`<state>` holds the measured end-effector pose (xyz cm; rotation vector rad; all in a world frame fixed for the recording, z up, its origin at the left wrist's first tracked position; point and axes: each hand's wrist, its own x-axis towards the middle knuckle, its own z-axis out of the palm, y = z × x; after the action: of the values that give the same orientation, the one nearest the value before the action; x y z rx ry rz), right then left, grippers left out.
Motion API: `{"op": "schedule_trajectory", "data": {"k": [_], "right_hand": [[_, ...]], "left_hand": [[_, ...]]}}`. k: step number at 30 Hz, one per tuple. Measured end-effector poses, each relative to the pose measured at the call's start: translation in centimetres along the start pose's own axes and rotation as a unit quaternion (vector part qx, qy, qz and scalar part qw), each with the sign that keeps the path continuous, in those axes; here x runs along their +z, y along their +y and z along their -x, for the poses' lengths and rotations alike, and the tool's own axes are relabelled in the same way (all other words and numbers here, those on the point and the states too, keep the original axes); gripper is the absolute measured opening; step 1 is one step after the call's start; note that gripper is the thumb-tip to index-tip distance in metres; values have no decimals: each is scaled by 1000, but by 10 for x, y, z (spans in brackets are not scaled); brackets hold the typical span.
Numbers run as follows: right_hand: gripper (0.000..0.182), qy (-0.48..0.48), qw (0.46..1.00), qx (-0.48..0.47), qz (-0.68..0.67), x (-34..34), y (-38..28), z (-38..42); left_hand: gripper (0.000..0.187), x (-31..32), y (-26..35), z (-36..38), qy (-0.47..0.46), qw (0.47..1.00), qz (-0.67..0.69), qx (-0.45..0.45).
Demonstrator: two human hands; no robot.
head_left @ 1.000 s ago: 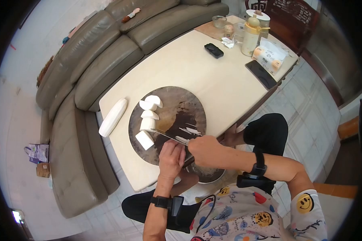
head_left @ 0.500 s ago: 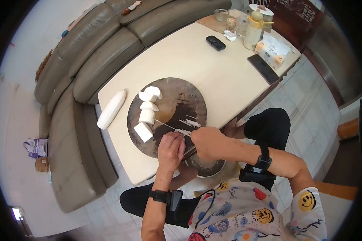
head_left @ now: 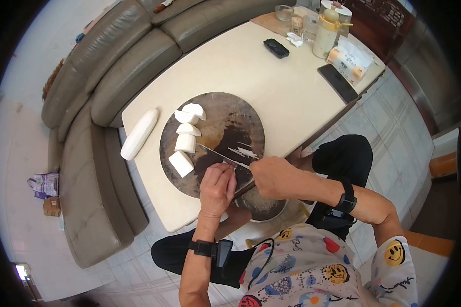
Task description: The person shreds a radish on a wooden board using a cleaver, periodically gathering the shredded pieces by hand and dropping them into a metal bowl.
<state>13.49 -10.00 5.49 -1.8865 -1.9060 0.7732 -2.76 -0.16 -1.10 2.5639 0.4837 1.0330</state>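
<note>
The pale piece [head_left: 231, 163] you are working on lies on the chopping board [head_left: 243, 112], right at the fingertips of your left hand [head_left: 217, 187]. Those fingers are bunched close together and curled down onto it, hiding most of it, so its full shape cannot be told. The fingers of your right hand [head_left: 272, 176] are wrapped tight around the handle of the knife [head_left: 222, 157], which they cover. Its blade slants across the board just beyond your left fingertips, with the tip near the white chunks.

Count one knife and one board. You have five white chunks [head_left: 186, 143] in a rough line along the board's left side, well apart from the right hand: two touching at the far end, the nearest one a flat-faced block. Several thin slivers [head_left: 244, 152] lie beyond the blade, overlapping too much to count surely. One long peeled vegetable [head_left: 140, 134] rests on the bench [head_left: 230, 66], left of the board.

Toward the far end of the bench you have one phone [head_left: 338, 83], one tissue packet [head_left: 350, 60], one yellow-topped jug [head_left: 326, 41], one crumpled tissue [head_left: 295, 39] and one small black object [head_left: 276, 48]. One basin [head_left: 266, 209] sits below the near edge, between your knees.
</note>
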Motion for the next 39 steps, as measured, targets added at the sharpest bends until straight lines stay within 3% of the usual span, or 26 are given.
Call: {"op": "schedule_trajectory", "data": {"k": [6, 11, 30, 39], "right_hand": [[14, 28, 999, -31, -5, 5, -3, -14], [13, 58, 998, 11, -10, 13, 0, -25], [15, 25, 999, -33, 27, 13, -20, -15], [14, 17, 999, 36, 19, -2, 3, -16]], "left_hand": [[20, -1, 0, -1, -9, 1000, -5, 4], [18, -1, 0, 0, 16, 1000, -20, -1], [14, -5, -1, 4, 2, 999, -30, -21], [17, -9, 1, 5, -12, 999, 21, -42]]}}
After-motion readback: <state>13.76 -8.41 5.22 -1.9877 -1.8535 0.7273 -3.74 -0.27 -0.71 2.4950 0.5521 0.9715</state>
